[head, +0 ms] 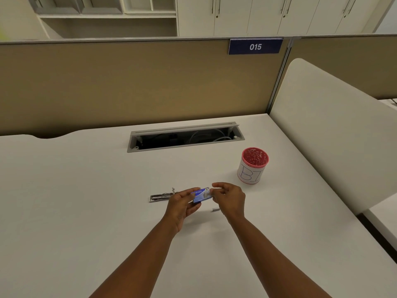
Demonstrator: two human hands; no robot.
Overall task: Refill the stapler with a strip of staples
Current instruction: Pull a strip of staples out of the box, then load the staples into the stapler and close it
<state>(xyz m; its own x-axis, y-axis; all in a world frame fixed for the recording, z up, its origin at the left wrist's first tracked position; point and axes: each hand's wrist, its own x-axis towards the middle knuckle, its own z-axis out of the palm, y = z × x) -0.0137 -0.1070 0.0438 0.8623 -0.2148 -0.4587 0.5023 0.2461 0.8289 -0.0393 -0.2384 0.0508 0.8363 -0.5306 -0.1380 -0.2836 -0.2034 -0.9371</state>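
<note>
Stapler (161,196) lies flat on desk (86,201), opened out, just left of both hands. Left hand (181,206) grips blue staple box (200,195) from its left end; right hand (228,200) pinches box's right end with curled fingers. Small staple strip (216,209) on desk just below-right of box. Red-rimmed cup (253,166) right of stapler, well apart.

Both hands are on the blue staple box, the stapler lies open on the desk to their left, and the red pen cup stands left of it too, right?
Not quite. In the head view the red pen cup stands to the right of the hands, not left. The rest holds.
</note>
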